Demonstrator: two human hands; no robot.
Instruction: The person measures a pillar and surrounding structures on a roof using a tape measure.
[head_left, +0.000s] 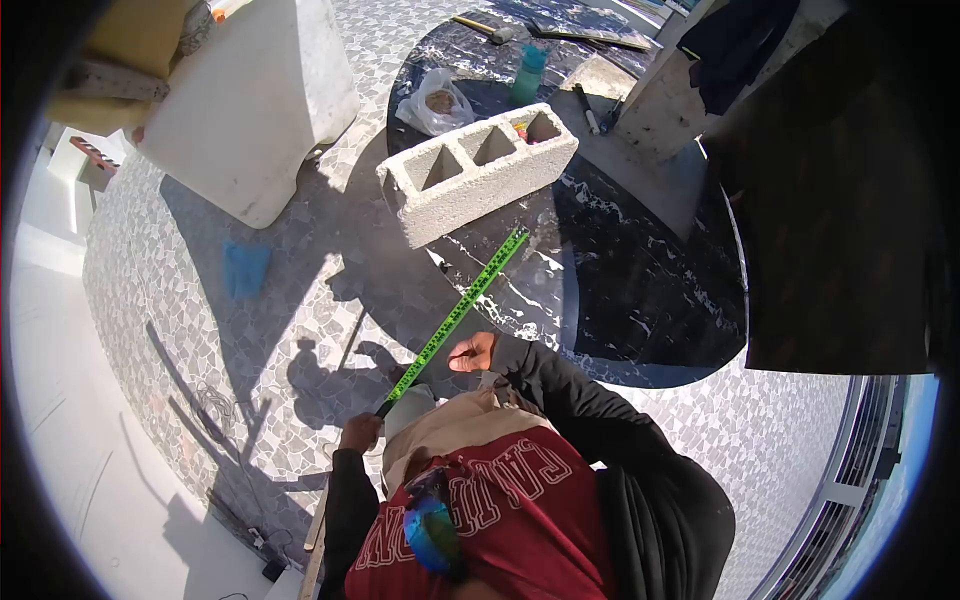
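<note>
My left hand [361, 432] is closed round the dark case end of a tape measure, low in front of my body. Its bright green blade [460, 308] runs out straight, up and to the right. The blade's far end lies over the black, white-veined marble-look sheet [640, 290], just below a concrete block [490, 172] with three hollow cells. Just right of the blade, apart from it, is my right hand [473, 352]. Its fingers are loosely bent and nothing shows in them.
Behind the block are a knotted plastic bag [437, 103], a teal bottle [529, 73] and a hammer-like tool [490, 30]. A large pale slab-like block [255, 100] stands at upper left. Dark cloth [735, 50] hangs at upper right. Cables [215, 405] lie on the stone-patterned floor.
</note>
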